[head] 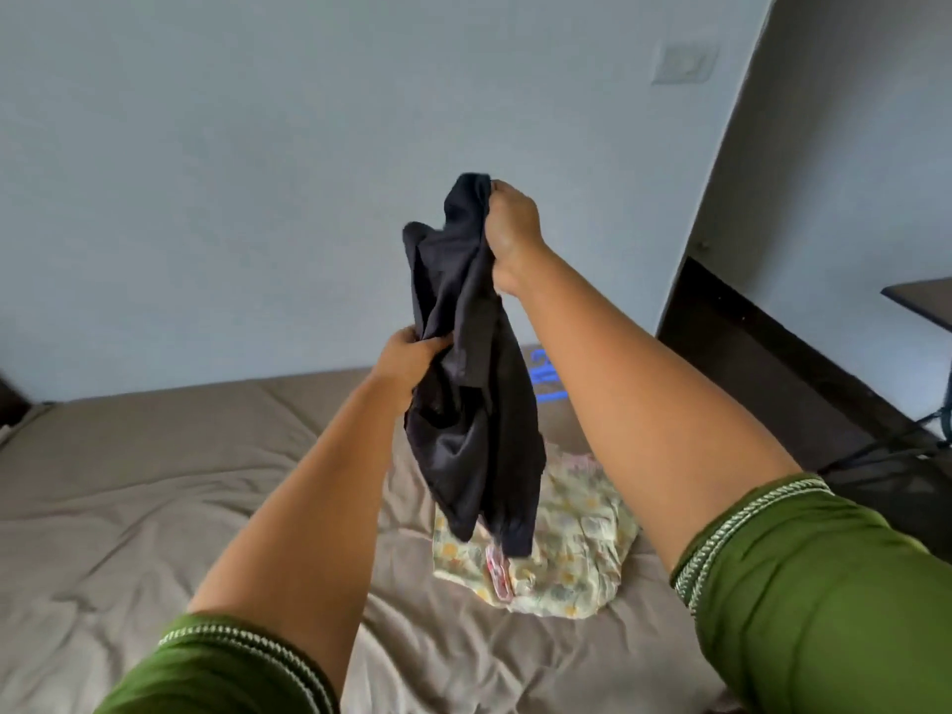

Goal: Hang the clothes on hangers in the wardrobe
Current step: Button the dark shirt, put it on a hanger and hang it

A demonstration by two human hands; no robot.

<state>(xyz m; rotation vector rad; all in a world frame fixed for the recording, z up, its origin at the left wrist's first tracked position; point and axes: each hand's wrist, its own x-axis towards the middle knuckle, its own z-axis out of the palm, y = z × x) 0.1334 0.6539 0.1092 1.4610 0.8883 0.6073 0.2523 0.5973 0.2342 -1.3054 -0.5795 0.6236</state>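
A dark navy garment (471, 383) hangs bunched in the air above the bed. My right hand (512, 229) grips its top edge, held high. Lower and to the left, my left hand (407, 360) grips a fold at the garment's middle. Under it, a pale floral garment (572, 548) lies crumpled on the bed. A blue plastic hanger (546, 376) lies on the bed behind the dark garment, partly hidden by it and my right forearm. No wardrobe is in sight.
The bed, covered by a brown sheet (154, 497), fills the lower half and meets a pale blue wall (257, 172). At the right are a dark doorway or floor strip (762, 363) and a dark table corner (922, 296).
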